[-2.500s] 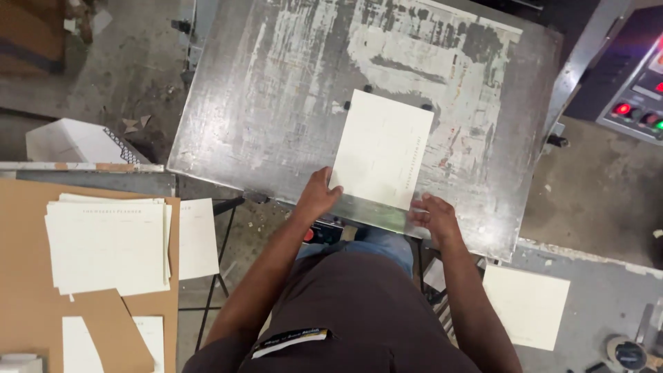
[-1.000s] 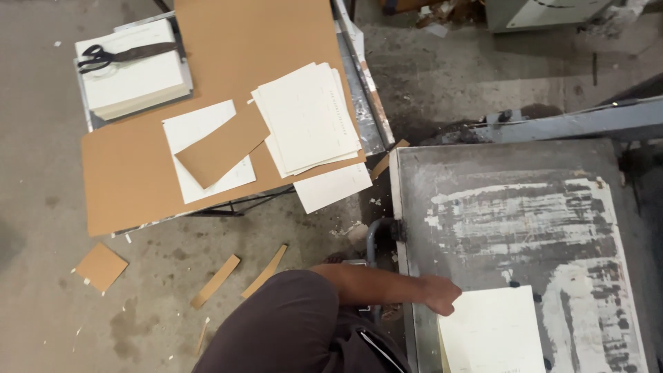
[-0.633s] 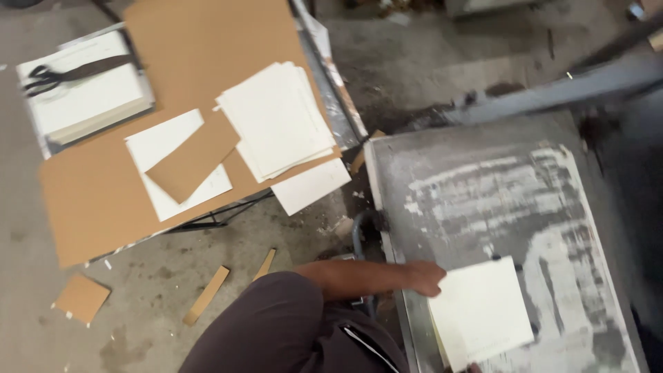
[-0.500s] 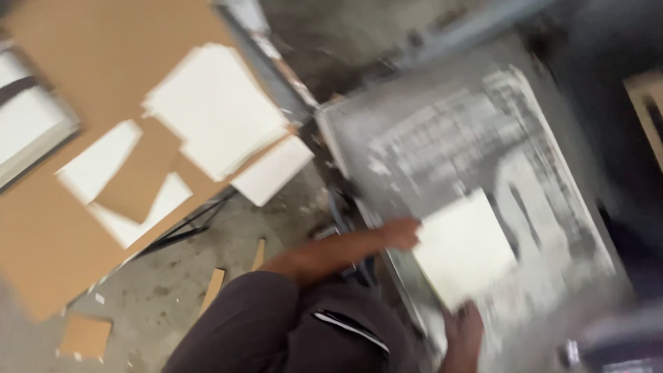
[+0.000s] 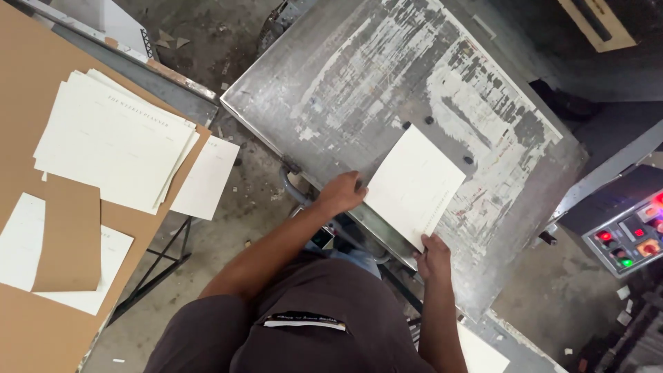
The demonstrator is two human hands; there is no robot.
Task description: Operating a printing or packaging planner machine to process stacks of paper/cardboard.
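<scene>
The worn metal platen [image 5: 387, 90] of the press fills the far middle of the view, and a single cream sheet [image 5: 414, 186] already lies flat on its near part, tilted with the plate; judging by that, the sheet is placed and only its squaring against the plate's near edge seems unfinished. The left hand [image 5: 340, 193] rests with curled fingers on the sheet's left corner, and the right hand [image 5: 434, 254] pinches its near corner at the plate's edge. To the left a brown cardboard board [image 5: 27, 97] carries a thick stack of cream sheets [image 5: 114, 141] with faint grey print along the top, so much of the pile appears still waiting. At the right edge sits a grey control box [image 5: 632, 231] with red, orange and green round lamps.
</scene>
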